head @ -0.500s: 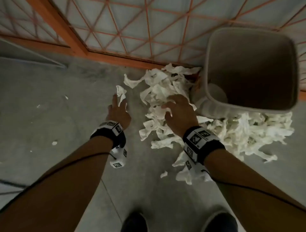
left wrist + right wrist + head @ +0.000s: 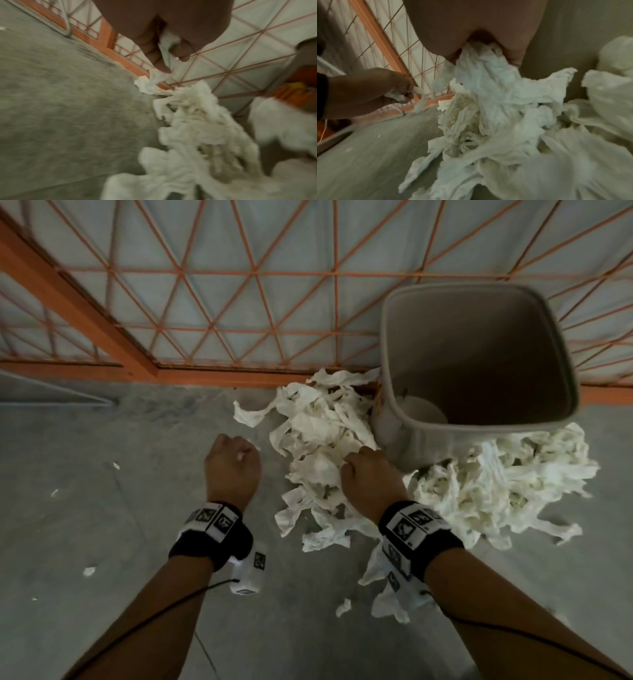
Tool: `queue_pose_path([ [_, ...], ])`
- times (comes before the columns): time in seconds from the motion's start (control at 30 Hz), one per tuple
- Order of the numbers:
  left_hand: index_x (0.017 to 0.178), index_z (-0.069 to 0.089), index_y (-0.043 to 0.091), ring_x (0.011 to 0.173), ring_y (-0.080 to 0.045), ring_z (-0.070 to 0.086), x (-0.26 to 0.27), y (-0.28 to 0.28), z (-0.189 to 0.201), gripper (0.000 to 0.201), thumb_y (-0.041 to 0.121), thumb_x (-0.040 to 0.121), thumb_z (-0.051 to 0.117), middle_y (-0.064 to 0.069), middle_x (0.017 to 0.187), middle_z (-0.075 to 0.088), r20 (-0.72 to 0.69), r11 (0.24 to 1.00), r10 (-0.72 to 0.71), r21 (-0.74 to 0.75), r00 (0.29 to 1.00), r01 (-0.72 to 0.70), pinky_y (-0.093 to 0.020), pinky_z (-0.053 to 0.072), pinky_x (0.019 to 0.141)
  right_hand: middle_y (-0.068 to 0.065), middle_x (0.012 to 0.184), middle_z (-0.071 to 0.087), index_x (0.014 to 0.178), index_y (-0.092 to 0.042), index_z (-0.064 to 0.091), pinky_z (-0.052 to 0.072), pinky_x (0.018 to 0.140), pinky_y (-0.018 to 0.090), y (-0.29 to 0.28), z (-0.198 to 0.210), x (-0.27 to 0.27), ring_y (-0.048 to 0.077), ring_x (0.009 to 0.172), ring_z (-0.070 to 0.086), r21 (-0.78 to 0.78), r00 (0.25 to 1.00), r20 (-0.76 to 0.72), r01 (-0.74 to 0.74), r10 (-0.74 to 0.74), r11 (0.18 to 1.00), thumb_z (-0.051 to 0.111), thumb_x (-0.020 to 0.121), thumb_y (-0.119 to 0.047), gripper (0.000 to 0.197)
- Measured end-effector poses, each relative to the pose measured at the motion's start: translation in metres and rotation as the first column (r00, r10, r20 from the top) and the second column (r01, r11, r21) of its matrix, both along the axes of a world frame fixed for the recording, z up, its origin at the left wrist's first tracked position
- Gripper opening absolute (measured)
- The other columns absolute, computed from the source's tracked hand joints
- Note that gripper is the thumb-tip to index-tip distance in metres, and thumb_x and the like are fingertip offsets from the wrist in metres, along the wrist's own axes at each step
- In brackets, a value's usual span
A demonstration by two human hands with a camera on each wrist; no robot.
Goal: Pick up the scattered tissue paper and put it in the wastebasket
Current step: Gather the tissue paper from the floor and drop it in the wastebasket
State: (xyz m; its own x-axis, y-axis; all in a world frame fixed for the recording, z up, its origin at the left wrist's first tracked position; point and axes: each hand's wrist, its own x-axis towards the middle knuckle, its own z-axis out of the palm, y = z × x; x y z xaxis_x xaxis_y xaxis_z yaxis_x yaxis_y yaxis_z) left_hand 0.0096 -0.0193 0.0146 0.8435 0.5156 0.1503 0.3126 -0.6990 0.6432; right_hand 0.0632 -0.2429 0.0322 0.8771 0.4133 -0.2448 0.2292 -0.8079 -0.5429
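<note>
White tissue paper point(image 2: 322, 440) lies heaped on the grey floor, left of and in front of a grey wastebasket point(image 2: 561, 378). My left hand point(image 2: 233, 463) is a fist left of the heap and grips a small strip of tissue point(image 2: 169, 42), which also shows in the right wrist view point(image 2: 418, 92). My right hand point(image 2: 366, 470) is curled into the heap beside the basket's near left corner and clutches a bunch of tissue point(image 2: 481, 65). More tissue point(image 2: 496, 487) is piled in front of the basket. Inside the basket something pale point(image 2: 421, 409) lies at the bottom.
An orange lattice fence point(image 2: 239, 285) with an orange wooden frame point(image 2: 85, 313) runs along the far side, right behind the basket. Small tissue scraps point(image 2: 89, 571) dot the floor at left. Shoe tips do not show now.
Both hands have closed: the left, which lay spread on a lone strip, now holds it in a fist. The right has curled its fingers into the heap. The head view has shifted.
</note>
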Motion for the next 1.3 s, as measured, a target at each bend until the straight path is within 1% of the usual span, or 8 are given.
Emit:
queue_pose_path([
  [0.13,0.076,0.066,0.006,0.079,-0.027,0.058,0.030,-0.034,0.019,0.030,0.003,0.071,0.036,-0.017,0.095,0.055,0.066,0.987,-0.120,-0.097,0.991,0.126,-0.025,0.043,0.074,0.001,0.080,0.058,0.085,-0.014,0.059,0.048,0.069,0.035,-0.021,0.007,-0.013,0.026,0.078,0.056,0.018,0.974,-0.097,0.205,-0.203,0.979,0.047,0.084,-0.049,0.037],
  [0.3,0.128,0.044,0.013,0.107,-0.033,0.054,0.063,-0.064,-0.003,0.047,0.027,0.085,0.059,-0.015,0.126,0.049,-0.300,0.971,-0.238,-0.099,0.924,0.218,-0.042,0.048,0.087,0.010,0.103,0.066,0.106,-0.024,0.052,0.052,0.072,0.038,-0.055,0.003,-0.024,0.035,0.092,0.063,-0.028,0.955,-0.105,0.277,-0.278,0.960,0.057,0.086,-0.036,0.024],
  [0.47,0.097,0.062,0.007,0.094,-0.029,0.058,0.060,-0.064,-0.005,0.024,0.029,0.087,0.062,-0.014,0.106,0.055,-0.369,0.969,-0.243,-0.052,0.897,0.242,-0.032,0.042,0.079,0.003,0.147,0.037,0.141,-0.039,0.029,0.051,0.086,0.041,-0.080,0.000,-0.034,0.032,0.111,0.060,-0.279,0.973,-0.181,0.092,-0.147,0.956,0.055,0.088,-0.042,0.059],
  [0.7,0.088,0.053,0.007,0.073,-0.020,0.050,0.064,-0.083,0.034,0.016,-0.005,0.078,0.052,-0.006,0.085,0.053,0.032,0.944,-0.327,-0.033,0.944,0.328,-0.035,0.043,0.067,0.008,0.125,0.059,0.128,-0.021,0.051,0.048,0.087,0.037,-0.096,-0.005,-0.042,0.030,0.112,0.059,-0.377,0.935,-0.265,0.125,-0.236,0.918,0.044,0.092,-0.026,0.037],
  [0.9,0.140,0.031,0.019,0.088,-0.035,0.062,0.089,-0.128,0.008,0.061,0.029,0.085,0.058,-0.015,0.095,0.065,-0.386,0.900,-0.420,-0.060,0.821,0.431,-0.037,0.048,0.070,0.011,0.098,0.059,0.091,-0.014,0.067,0.044,0.079,0.035,-0.106,-0.004,-0.049,0.035,0.104,0.050,-0.178,0.949,-0.136,0.260,-0.285,0.949,0.049,0.079,-0.005,0.023],
  [1.0,0.128,0.052,0.011,0.109,-0.037,0.058,0.091,-0.130,-0.013,0.047,0.034,0.088,0.058,-0.018,0.117,0.063,-0.554,0.835,-0.425,0.067,0.716,0.547,-0.042,0.050,0.085,0.011,0.106,0.050,0.079,-0.014,0.059,0.044,0.074,0.035,-0.113,-0.009,-0.049,0.035,0.092,0.052,0.019,0.946,-0.022,0.324,-0.324,0.946,0.049,0.069,0.009,0.027],
  [1.13,0.096,0.066,0.009,0.089,-0.030,0.060,0.080,-0.120,-0.006,0.024,0.030,0.085,0.061,-0.013,0.098,0.062,-0.378,0.873,-0.444,0.021,0.812,0.487,-0.035,0.047,0.074,0.008,0.138,0.036,0.109,-0.014,0.052,0.053,0.056,0.040,-0.127,-0.009,-0.046,0.037,0.080,0.062,0.114,0.878,0.092,0.459,-0.469,0.881,0.053,0.076,0.001,0.036],
  [1.3,0.077,0.060,0.005,0.077,-0.009,0.045,0.042,-0.110,0.039,0.013,0.006,0.073,0.073,-0.005,0.091,0.047,-0.029,0.906,-0.424,-0.029,0.905,0.423,-0.009,0.035,0.068,0.004,0.150,0.036,0.146,-0.037,0.016,0.052,0.086,0.048,-0.137,-0.014,-0.045,0.034,0.115,0.057,-0.100,0.865,-0.147,0.470,-0.481,0.877,0.053,0.090,-0.035,0.067],
])
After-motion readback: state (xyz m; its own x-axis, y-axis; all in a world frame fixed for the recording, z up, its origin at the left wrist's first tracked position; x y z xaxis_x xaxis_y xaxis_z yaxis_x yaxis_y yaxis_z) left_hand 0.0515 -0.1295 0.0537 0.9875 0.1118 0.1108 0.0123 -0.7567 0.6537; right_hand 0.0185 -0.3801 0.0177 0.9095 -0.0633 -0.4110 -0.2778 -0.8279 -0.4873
